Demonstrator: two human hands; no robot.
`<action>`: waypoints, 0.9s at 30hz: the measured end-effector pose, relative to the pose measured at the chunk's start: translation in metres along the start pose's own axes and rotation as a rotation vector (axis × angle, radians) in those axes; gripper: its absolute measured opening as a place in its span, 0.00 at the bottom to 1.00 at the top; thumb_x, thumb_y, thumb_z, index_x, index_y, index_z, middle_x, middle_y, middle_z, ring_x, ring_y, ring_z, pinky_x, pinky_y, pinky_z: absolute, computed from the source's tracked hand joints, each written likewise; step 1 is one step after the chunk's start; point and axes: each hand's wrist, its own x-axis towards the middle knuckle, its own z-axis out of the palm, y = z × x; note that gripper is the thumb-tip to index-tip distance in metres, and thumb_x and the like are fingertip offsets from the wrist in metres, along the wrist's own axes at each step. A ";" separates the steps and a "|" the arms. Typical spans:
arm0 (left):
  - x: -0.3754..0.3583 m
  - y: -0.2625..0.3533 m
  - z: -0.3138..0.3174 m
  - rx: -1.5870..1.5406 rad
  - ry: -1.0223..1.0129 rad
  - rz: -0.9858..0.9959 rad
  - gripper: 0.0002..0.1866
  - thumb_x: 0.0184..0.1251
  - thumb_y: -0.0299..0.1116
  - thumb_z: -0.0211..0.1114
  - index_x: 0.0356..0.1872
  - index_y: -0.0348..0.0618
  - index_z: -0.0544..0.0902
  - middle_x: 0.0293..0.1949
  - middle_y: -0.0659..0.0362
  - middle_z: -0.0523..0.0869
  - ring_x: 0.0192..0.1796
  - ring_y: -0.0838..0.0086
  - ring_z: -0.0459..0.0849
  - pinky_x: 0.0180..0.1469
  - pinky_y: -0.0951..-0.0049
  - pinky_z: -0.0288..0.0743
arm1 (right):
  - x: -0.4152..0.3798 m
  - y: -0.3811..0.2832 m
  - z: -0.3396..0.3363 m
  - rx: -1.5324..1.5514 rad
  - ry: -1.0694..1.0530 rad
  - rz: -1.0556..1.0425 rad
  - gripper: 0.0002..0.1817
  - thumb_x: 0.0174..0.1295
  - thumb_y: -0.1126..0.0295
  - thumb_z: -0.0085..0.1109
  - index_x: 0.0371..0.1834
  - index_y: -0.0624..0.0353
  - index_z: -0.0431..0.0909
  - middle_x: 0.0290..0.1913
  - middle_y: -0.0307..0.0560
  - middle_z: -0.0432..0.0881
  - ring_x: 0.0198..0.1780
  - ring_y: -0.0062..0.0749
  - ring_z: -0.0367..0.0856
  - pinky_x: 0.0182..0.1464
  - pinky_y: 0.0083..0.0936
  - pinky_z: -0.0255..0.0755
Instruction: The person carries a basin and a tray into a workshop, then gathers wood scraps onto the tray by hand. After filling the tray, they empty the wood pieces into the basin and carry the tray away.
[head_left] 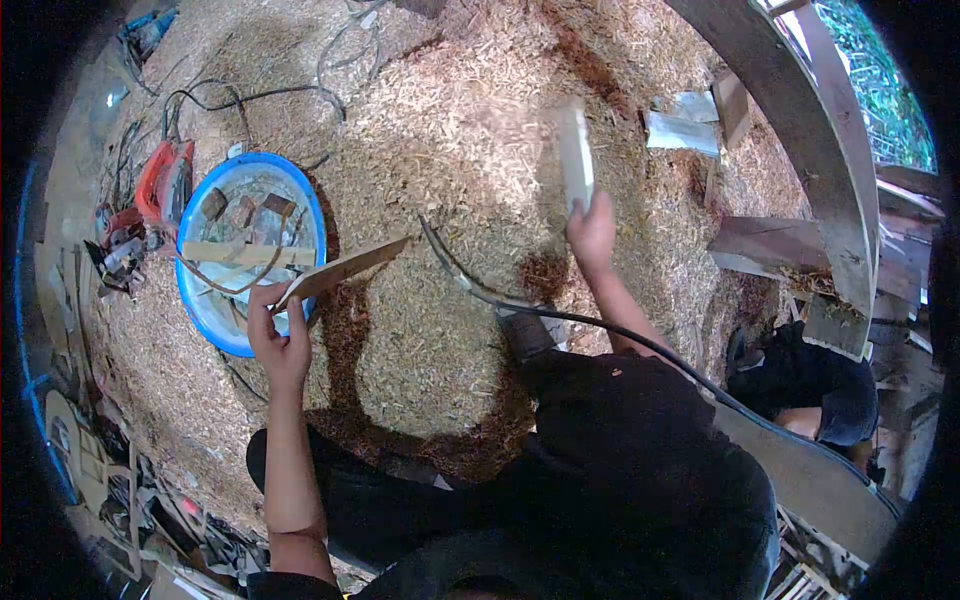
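Note:
My left hand [280, 335] pinches one end of a thin wooden board [350, 268], which slants up to the right beside a blue-rimmed basin [322, 225]. The basin holds several wood pieces, with a flat light strip [248, 254] lying across it. Farther right, my right hand [592, 235] is closed around the lower end of a pale, flat wooden piece [577, 155]. That piece stands nearly upright in view over the wood shavings, and its far end is blurred.
Shavings [440, 350] cover the ground. A black cable [600, 322] runs across in front of me. An orange power tool [165, 185] sits left of the basin. Offcuts [682, 133] and planks [770, 245] lie to the right, near another person in dark clothes [815, 380].

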 end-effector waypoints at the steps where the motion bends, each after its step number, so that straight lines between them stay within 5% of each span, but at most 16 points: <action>1: -0.002 -0.003 -0.003 -0.008 0.019 -0.026 0.07 0.78 0.19 0.64 0.53 0.34 0.81 0.48 0.54 0.81 0.52 0.69 0.82 0.55 0.73 0.76 | 0.007 0.007 0.001 -0.014 0.039 0.084 0.18 0.71 0.68 0.62 0.60 0.65 0.77 0.51 0.71 0.84 0.50 0.72 0.84 0.52 0.57 0.78; 6: -0.011 -0.011 -0.014 -0.038 0.072 -0.130 0.08 0.78 0.20 0.65 0.53 0.34 0.81 0.51 0.54 0.81 0.54 0.69 0.82 0.57 0.72 0.77 | 0.058 0.032 0.029 -0.023 0.082 0.011 0.19 0.71 0.67 0.64 0.59 0.67 0.77 0.47 0.71 0.84 0.52 0.73 0.83 0.56 0.58 0.76; 9: -0.014 -0.016 -0.016 0.075 0.046 -0.032 0.08 0.79 0.21 0.65 0.54 0.34 0.81 0.50 0.55 0.81 0.55 0.69 0.82 0.57 0.72 0.77 | 0.093 0.022 0.041 -0.012 0.056 -0.010 0.20 0.70 0.67 0.65 0.60 0.68 0.77 0.46 0.71 0.84 0.51 0.72 0.83 0.56 0.58 0.76; 17: -0.024 -0.008 -0.004 -0.025 0.037 -0.188 0.09 0.82 0.21 0.61 0.57 0.35 0.78 0.51 0.57 0.79 0.54 0.72 0.82 0.60 0.72 0.76 | 0.087 0.005 0.042 0.041 0.110 -0.061 0.15 0.69 0.71 0.63 0.55 0.68 0.79 0.44 0.70 0.85 0.45 0.71 0.85 0.50 0.57 0.79; 19: -0.018 -0.010 0.000 -0.103 0.032 -0.193 0.09 0.82 0.20 0.60 0.58 0.36 0.77 0.51 0.56 0.79 0.54 0.72 0.81 0.61 0.72 0.75 | 0.083 0.001 0.038 -0.016 0.015 -0.015 0.22 0.67 0.69 0.67 0.62 0.65 0.78 0.49 0.67 0.84 0.51 0.68 0.84 0.55 0.56 0.79; 27: -0.001 -0.010 0.014 -0.016 0.038 -0.158 0.08 0.81 0.21 0.59 0.55 0.36 0.75 0.50 0.56 0.77 0.54 0.70 0.79 0.61 0.71 0.74 | 0.057 -0.065 0.037 0.035 -0.226 -0.126 0.21 0.69 0.70 0.64 0.64 0.61 0.77 0.51 0.68 0.85 0.47 0.68 0.87 0.50 0.58 0.80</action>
